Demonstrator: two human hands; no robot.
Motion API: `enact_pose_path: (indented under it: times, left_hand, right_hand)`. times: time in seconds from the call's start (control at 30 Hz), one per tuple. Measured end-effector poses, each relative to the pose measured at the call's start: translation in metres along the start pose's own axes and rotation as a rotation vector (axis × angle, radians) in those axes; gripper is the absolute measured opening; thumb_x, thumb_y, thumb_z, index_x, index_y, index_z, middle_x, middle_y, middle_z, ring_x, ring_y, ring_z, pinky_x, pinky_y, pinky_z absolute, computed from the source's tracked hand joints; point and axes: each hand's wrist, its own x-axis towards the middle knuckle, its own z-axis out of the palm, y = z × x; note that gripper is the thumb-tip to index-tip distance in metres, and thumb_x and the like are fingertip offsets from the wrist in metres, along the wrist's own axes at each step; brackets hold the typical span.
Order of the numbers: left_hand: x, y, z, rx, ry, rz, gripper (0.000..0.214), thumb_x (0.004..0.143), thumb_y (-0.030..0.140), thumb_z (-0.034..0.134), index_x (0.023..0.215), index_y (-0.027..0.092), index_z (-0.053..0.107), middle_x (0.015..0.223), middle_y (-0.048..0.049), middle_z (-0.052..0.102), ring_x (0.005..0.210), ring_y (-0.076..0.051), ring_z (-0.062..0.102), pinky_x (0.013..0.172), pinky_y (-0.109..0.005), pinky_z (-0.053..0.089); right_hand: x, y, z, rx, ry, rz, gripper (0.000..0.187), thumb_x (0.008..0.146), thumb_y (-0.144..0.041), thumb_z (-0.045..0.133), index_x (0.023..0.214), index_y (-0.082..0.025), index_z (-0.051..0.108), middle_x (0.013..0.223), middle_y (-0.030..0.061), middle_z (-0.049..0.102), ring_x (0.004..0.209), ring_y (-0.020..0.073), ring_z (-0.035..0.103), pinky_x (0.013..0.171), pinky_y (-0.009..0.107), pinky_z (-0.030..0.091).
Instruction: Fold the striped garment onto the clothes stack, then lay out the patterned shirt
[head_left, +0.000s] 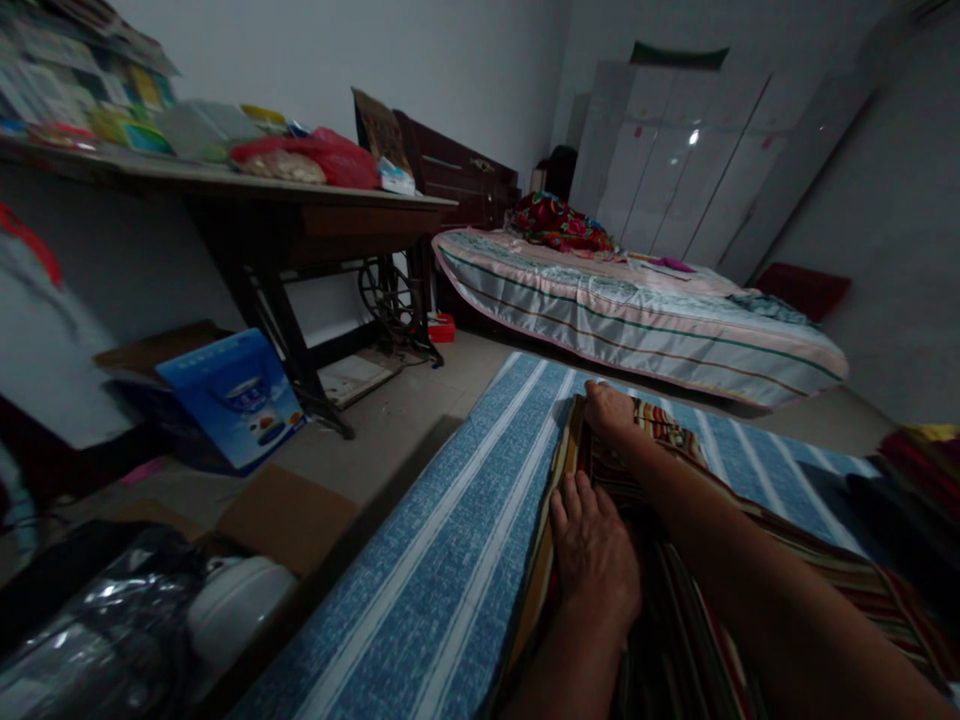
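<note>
A striped cloth garment (795, 545) in brown, red, cream and black lies on a bed with a blue sheet striped in white (457, 530). My left hand (596, 550) rests flat on the cloth near its left edge, fingers stretched out. Farther up, my right hand (609, 408) is closed at the garment's far left corner, its fingers curled on the fabric. Bunched folds show just right of that hand. My forearms cover part of the cloth, and what kind of garment it is cannot be made out.
Dark folded clothes (919, 490) are piled at the right. Beyond stands another bed (637, 310) with a pale cover. Left are a treadle sewing table (300, 205) loaded with items, a blue carton (232, 400), a cardboard box (285, 515) and plastic-wrapped things (97, 630).
</note>
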Motion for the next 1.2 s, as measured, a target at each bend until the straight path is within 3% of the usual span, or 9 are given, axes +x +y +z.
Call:
enact_pose_path:
  times: [0.2,0.37,0.47,0.63,0.77,0.87,1.03,1.2]
  left_hand:
    - [0.003,0.000,-0.003,0.009,-0.021,-0.003,0.047,0.089,0.015,0.033,0.132,0.009,0.051,0.146,-0.0165,0.037,0.139,-0.030,0.026,0.113,-0.051,0.022]
    - [0.004,-0.002,0.001,-0.010,0.047,-0.005,0.048,0.088,0.026,0.042,0.131,0.009,0.051,0.146,-0.0162,0.037,0.139,-0.030,0.025,0.113,-0.050,0.020]
    - [0.004,-0.002,0.002,-0.021,0.082,0.002,0.050,0.088,0.033,0.042,0.132,0.010,0.050,0.146,-0.0148,0.038,0.139,-0.030,0.026,0.113,-0.050,0.019]
    - [0.005,-0.005,0.001,-0.014,0.096,0.033,0.052,0.088,0.034,0.042,0.133,0.010,0.049,0.147,-0.0138,0.037,0.139,-0.029,0.026,0.113,-0.050,0.019]
    - [0.007,-0.007,0.003,0.011,0.126,0.047,0.049,0.088,0.032,0.042,0.132,0.010,0.050,0.145,-0.0141,0.039,0.138,-0.030,0.027,0.112,-0.051,0.020]
    - [0.009,-0.008,0.004,0.025,0.147,0.063,0.048,0.089,0.031,0.042,0.130,0.010,0.052,0.142,-0.0152,0.044,0.136,-0.030,0.030,0.111,-0.051,0.021]
    - [0.012,-0.009,0.000,0.059,0.150,0.078,0.045,0.088,0.028,0.043,0.129,0.011,0.053,0.140,-0.0157,0.046,0.134,-0.029,0.034,0.109,-0.050,0.024]
    - [0.015,-0.010,-0.005,0.042,0.127,0.047,0.042,0.086,0.024,0.046,0.126,0.012,0.055,0.138,-0.0145,0.049,0.132,-0.026,0.039,0.109,-0.047,0.026]
  right_hand:
    - [-0.011,-0.007,0.000,-0.012,-0.011,-0.082,0.029,0.090,-0.014,0.040,0.103,-0.012,0.066,0.109,0.0183,0.065,0.107,0.0266,0.060,0.087,0.034,0.045]
    - [-0.022,0.009,-0.013,-0.011,0.006,-0.035,0.031,0.091,-0.020,0.040,0.107,-0.012,0.065,0.109,0.0180,0.066,0.104,0.0252,0.062,0.084,0.031,0.047]
    - [-0.041,0.035,-0.026,-0.023,0.011,0.023,0.034,0.092,-0.027,0.038,0.107,-0.013,0.066,0.107,0.0181,0.067,0.101,0.0266,0.063,0.082,0.033,0.047]
    - [-0.094,0.107,-0.035,-0.038,-0.030,0.206,0.032,0.091,-0.026,0.039,0.106,-0.016,0.067,0.103,0.0149,0.068,0.100,0.0249,0.064,0.080,0.032,0.047]
    - [-0.146,0.161,-0.026,-0.049,-0.056,0.351,0.033,0.088,-0.030,0.045,0.111,-0.016,0.065,0.108,0.0158,0.066,0.104,0.0274,0.061,0.082,0.035,0.046]
    - [-0.182,0.187,-0.013,-0.059,-0.035,0.453,0.037,0.090,-0.036,0.042,0.114,-0.016,0.062,0.112,0.0156,0.064,0.108,0.0290,0.058,0.084,0.038,0.045]
    - [-0.220,0.193,0.011,-0.054,0.033,0.552,0.037,0.089,-0.044,0.043,0.112,-0.020,0.059,0.113,0.0122,0.062,0.111,0.0307,0.053,0.085,0.042,0.044]
    - [-0.228,0.189,0.029,0.003,0.137,0.591,0.038,0.088,-0.042,0.042,0.115,-0.018,0.057,0.117,0.0132,0.060,0.109,0.0285,0.055,0.087,0.039,0.043]
